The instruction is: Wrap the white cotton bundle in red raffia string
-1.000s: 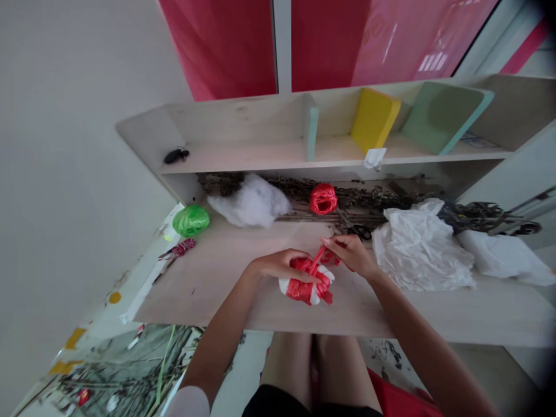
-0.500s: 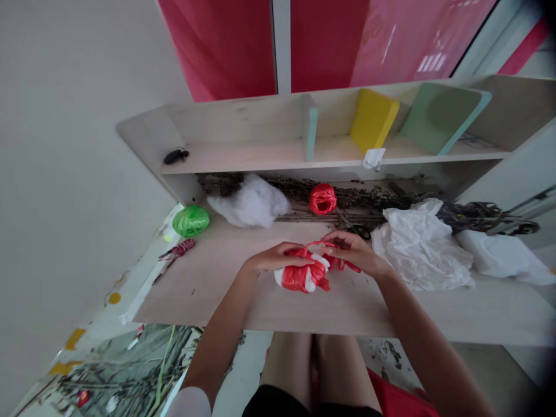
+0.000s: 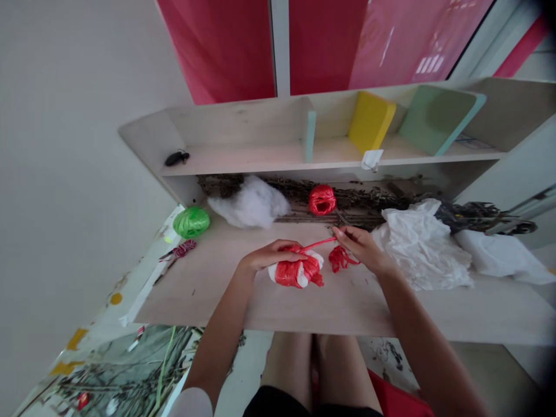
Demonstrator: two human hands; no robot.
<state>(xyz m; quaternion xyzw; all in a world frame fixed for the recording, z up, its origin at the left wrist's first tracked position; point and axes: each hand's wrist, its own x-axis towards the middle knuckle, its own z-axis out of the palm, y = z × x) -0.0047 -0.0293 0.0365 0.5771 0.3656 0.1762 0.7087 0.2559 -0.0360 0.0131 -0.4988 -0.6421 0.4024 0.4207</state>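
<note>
A white padded bundle (image 3: 292,274) wrapped in red plastic string sits above the front of the desk, with my left hand (image 3: 278,255) closed over its top and left side. My right hand (image 3: 354,243) pinches the red string (image 3: 320,244), which runs taut from the bundle up to my fingertips. Below that hand a loose tangle of red string (image 3: 341,259) hangs or lies at the desk surface; I cannot tell which. Behind my hands stands a ball of red string (image 3: 322,200). Scissors beside it are mostly hidden by my right hand.
White stuffing (image 3: 252,202) and dry stalks (image 3: 360,200) lie under the shelf (image 3: 243,157). On the left are a green string ball (image 3: 191,222) and a red-and-white twine bundle (image 3: 185,248). A crumpled white plastic bag (image 3: 423,249) is on the right. The desk's front edge (image 3: 321,333) is above my legs.
My right hand has drawn the string tight, up and away from the bundle. The loose red tangle now shows apart from the bundle. My left hand and the bundle have shifted slightly left.
</note>
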